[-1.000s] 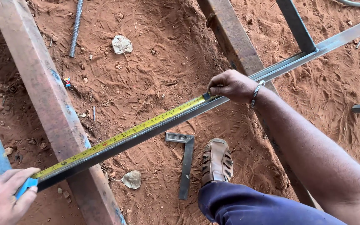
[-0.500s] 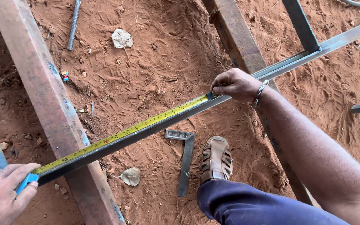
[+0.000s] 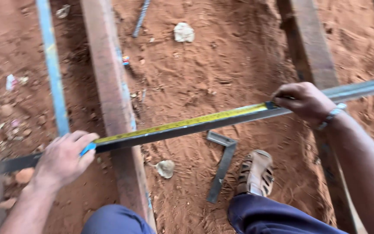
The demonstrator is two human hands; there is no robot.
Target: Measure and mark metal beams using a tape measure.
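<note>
A yellow tape measure blade (image 3: 182,123) lies stretched along a long grey steel bar (image 3: 360,89) that runs across the red sand. My left hand (image 3: 63,158) grips the blue tape measure case (image 3: 87,148) at the bar's left part. My right hand (image 3: 304,100), with a bracelet on the wrist, pins the tape's end hook onto the bar at the right. The bar rests across a rusty steel beam (image 3: 109,86).
A steel try square (image 3: 222,162) lies on the sand below the bar, beside my sandalled foot (image 3: 255,172). A second rusty beam (image 3: 310,47) runs at the right, a blue bar (image 3: 52,65) at the left. Stones (image 3: 183,32) and a rebar piece (image 3: 140,17) lie around.
The view has swung left, so everything sits further right in frame. My left hand has come fully into view on the tape case. Both hands keep the tape stretched along the bar.
</note>
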